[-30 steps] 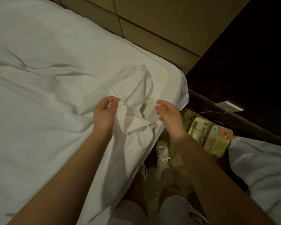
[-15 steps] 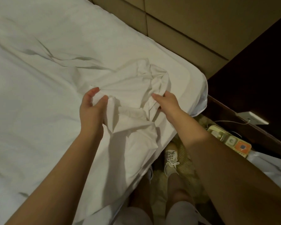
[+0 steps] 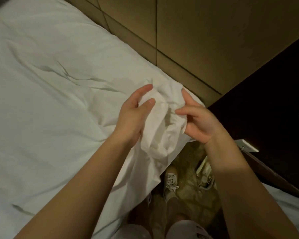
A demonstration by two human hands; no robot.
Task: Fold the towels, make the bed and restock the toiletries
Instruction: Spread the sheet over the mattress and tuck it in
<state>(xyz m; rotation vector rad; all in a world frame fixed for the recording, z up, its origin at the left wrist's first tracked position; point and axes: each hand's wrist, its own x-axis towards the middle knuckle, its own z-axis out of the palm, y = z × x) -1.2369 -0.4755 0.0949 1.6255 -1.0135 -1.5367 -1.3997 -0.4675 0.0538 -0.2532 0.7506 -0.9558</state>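
A white bed sheet (image 3: 47,104) covers the bed on the left, creased across its middle. Its corner (image 3: 162,121) is bunched up near the bed's head-end right corner and hangs down over the side. My left hand (image 3: 133,114) grips the left of the bunch, thumb and fingers curled into the fabric. My right hand (image 3: 197,118) pinches the right of the bunch between thumb and fingertips. The mattress corner under the bunch is hidden.
A padded tan headboard wall (image 3: 197,35) runs behind the bed. A dark bedside unit (image 3: 269,107) stands at right with a white switch plate (image 3: 248,146). My white shoe (image 3: 170,185) stands on patterned carpet in the narrow gap. Another white-covered bed (image 3: 293,207) shows at lower right.
Both hands have carried the bunched sheet corner up toward the head-end corner of the bed and drawn closer together. The phone at right is now mostly hidden behind my right arm.
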